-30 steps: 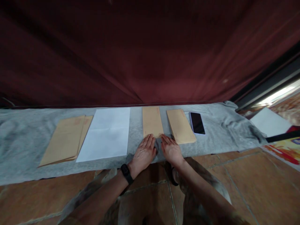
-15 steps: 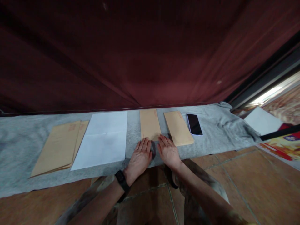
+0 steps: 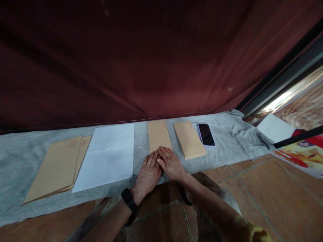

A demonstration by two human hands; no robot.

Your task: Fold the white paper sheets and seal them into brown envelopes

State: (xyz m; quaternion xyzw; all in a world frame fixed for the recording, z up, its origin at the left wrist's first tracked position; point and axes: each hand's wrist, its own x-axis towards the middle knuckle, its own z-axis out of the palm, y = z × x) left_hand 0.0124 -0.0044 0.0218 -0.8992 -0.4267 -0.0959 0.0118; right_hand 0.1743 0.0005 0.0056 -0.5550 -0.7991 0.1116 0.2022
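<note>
A narrow brown envelope [image 3: 158, 133] lies flat on the grey cloth in front of me. Both hands rest on its near end, side by side and touching. My left hand [image 3: 148, 171], with a black watch on the wrist, has its fingers stretched out at the near left corner. My right hand [image 3: 172, 164] lies flat over the near edge, its thumb meeting the left hand. Neither hand grips anything. To the right sits a stack of brown envelopes [image 3: 189, 139]; to the left is a sheet of white paper [image 3: 107, 156] with a crease across it.
Larger brown envelopes [image 3: 57, 164] overlap at the far left. A phone [image 3: 206, 135] with a dark screen lies right of the stack. Grey cloth [image 3: 234, 137] covers the narrow surface. A dark red curtain [image 3: 151, 67] hangs behind; tiled floor [image 3: 252, 188] shows below.
My right hand has slid left along the envelope's near end, from the right corner to beside my left hand. The camera view has shifted slightly. The envelope lies in the same place.
</note>
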